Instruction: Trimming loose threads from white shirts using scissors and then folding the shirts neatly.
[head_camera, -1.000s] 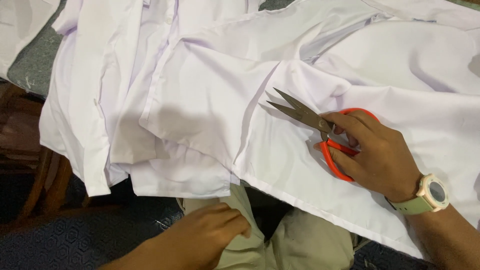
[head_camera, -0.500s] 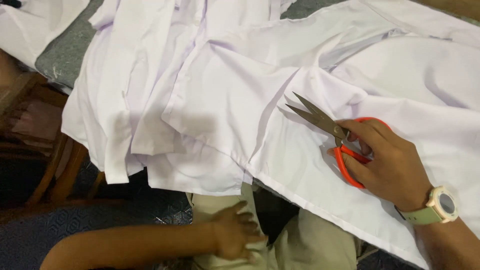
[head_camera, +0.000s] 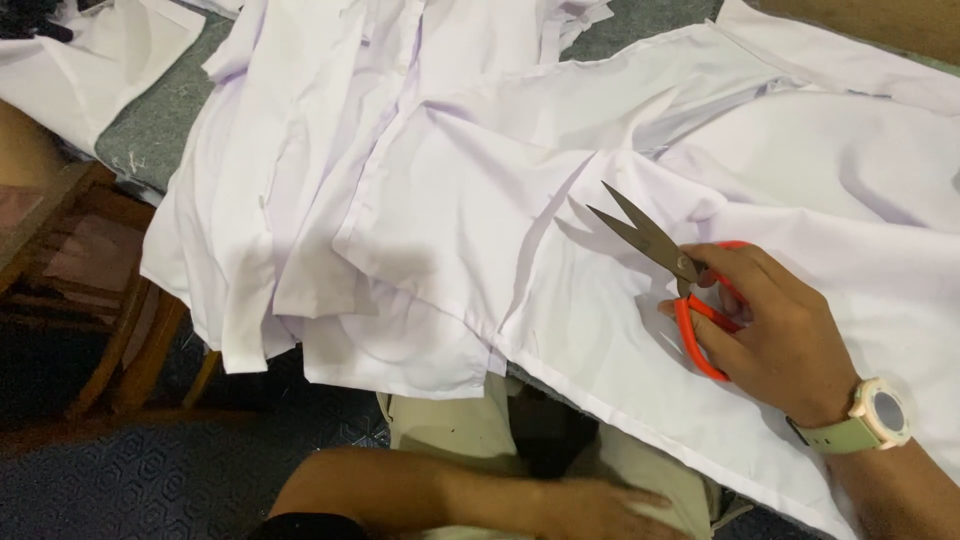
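My right hand (head_camera: 775, 335) grips orange-handled scissors (head_camera: 668, 268) with the metal blades parted, pointing up and left over a spread of white cloth (head_camera: 460, 210). A pale green watch sits on that wrist. My left hand (head_camera: 590, 508) lies flat on my lap at the bottom of the view, on beige trousers (head_camera: 450, 425), holding nothing. White cloth pieces are piled in layers and hang over the table's near edge above my knees.
A grey table surface (head_camera: 160, 125) shows at the upper left between cloth pieces. A wooden chair or stool frame (head_camera: 110, 330) stands at the left. Dark blue patterned floor (head_camera: 150, 480) lies below. Another white cloth piece (head_camera: 90, 70) rests at the far left.
My left hand has slid right along my lap and now lies lower in view. The right hand with the scissors has stayed on the cloth; the view has shifted slightly.
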